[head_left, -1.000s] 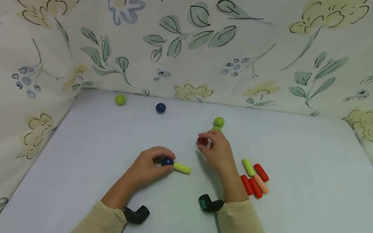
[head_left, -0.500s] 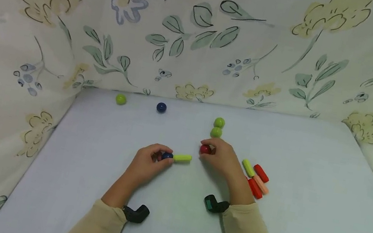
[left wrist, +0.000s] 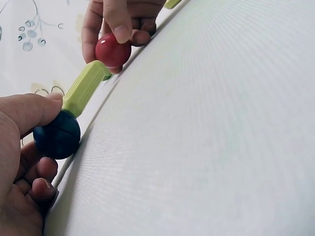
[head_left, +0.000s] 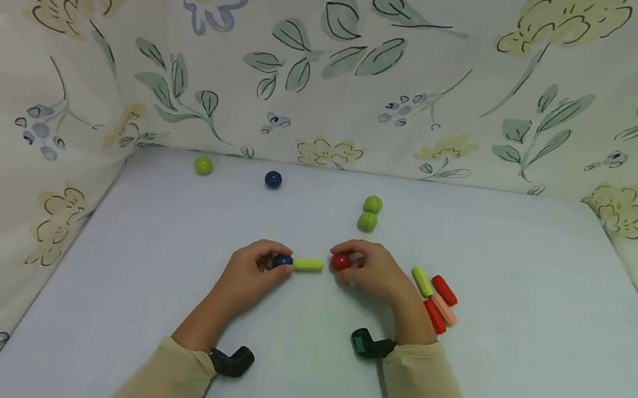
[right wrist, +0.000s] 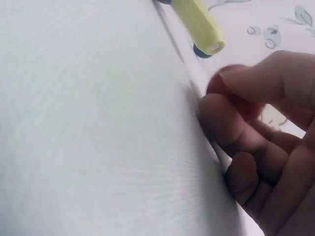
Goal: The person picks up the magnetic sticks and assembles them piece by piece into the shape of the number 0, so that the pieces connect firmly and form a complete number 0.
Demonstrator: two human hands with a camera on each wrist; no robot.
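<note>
— Fingers of the left hand pinch a dark blue ball joined to a short lime-green plastic rod lying on the pale desk.

— And the right hand?

— Its grip is curled round a glossy red ball, just beside the rod's free end. Coloured rods lie close to its right.

No readable text, labels, brands, numbers or signs in any view. The balls, sticks, surface and wrist-worn devices are all unmarked as far as can be seen; the cloth backdrop carries only a flower-and-leaf print, no lettering.
</note>
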